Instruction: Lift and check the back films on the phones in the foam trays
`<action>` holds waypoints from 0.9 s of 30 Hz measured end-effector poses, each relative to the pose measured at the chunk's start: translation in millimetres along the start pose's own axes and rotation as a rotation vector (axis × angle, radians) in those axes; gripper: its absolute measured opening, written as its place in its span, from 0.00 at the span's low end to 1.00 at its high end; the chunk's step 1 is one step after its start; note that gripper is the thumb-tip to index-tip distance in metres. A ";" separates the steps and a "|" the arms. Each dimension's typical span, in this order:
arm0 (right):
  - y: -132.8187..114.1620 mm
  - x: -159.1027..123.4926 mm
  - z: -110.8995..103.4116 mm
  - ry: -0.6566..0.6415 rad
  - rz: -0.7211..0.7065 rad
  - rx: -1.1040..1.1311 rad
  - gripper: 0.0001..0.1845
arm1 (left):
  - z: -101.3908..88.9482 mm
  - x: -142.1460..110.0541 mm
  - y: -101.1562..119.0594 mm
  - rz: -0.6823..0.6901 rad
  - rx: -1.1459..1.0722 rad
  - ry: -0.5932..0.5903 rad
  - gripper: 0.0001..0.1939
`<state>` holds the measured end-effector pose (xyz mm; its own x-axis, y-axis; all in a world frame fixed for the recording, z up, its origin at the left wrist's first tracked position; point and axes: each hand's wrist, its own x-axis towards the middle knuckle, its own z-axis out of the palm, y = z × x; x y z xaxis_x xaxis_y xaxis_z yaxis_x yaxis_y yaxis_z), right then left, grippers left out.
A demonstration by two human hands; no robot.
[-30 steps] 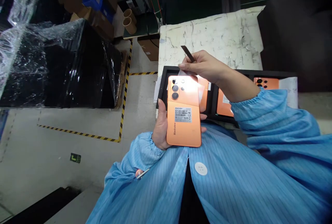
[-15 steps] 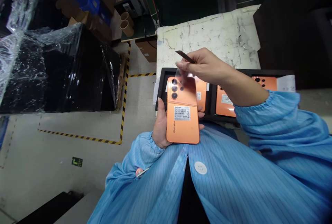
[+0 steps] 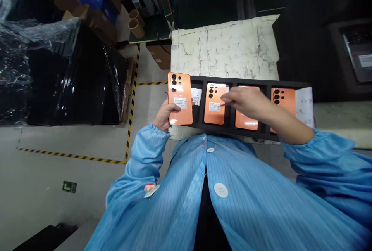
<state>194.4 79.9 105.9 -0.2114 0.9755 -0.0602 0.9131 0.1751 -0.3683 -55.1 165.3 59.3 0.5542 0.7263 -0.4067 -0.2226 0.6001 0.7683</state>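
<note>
My left hand grips an orange phone, back up, at the left end of a black tray. The phone shows its camera lenses and a white label. My right hand reaches over the tray with its fingers pinched on a thin dark strip, which touches a second orange phone lying in the tray. Two more orange phones lie further right; the hand and forearm cover part of one of them.
The tray rests on a cracked white bench top. A white paper slip sits at the tray's right end. To the left stands a black pallet load in plastic wrap behind yellow-black floor tape. Cardboard boxes sit beyond.
The left hand lowered the orange phone from in front of my chest to the tray's left end. The right hand moved from the phone's top down to a phone in the tray.
</note>
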 end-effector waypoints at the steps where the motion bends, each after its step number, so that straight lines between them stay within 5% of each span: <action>1: 6.4 -1.7 13.3 -0.096 0.002 -0.096 0.13 | -5.8 9.4 -0.1 0.020 0.080 0.060 0.31; 4: 6.5 -4.0 48.3 -0.330 -0.060 -0.240 0.19 | -17.9 34.1 -7.9 0.093 0.258 0.130 0.33; 7: -5.1 0.9 64.9 -0.388 -0.132 -0.308 0.19 | -23.0 48.2 -25.8 0.139 0.317 0.071 0.37; 11: -11.1 13.4 64.2 -0.391 -0.211 -0.365 0.16 | -24.8 51.2 -50.8 0.177 0.397 0.066 0.43; 13: -10.6 17.5 61.9 -0.404 -0.245 -0.389 0.16 | -24.7 48.8 -59.7 0.316 0.599 0.129 0.44; 16: -9.6 19.4 60.4 -0.432 -0.278 -0.389 0.17 | -24.1 44.1 -69.3 0.571 1.023 0.180 0.37; 19: -9.0 19.6 59.2 -0.469 -0.293 -0.396 0.18 | -24.8 41.2 -76.5 0.640 1.229 0.109 0.25; 27: -8.4 26.1 55.5 -0.466 -0.412 -0.483 0.16 | -31.6 45.9 -81.0 0.601 1.131 0.142 0.18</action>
<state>161.9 96.5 56.0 -0.5926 0.6819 -0.4287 0.7573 0.6530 -0.0082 -37.0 160.6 -37.2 0.4989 0.8532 0.1519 0.4326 -0.3971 0.8094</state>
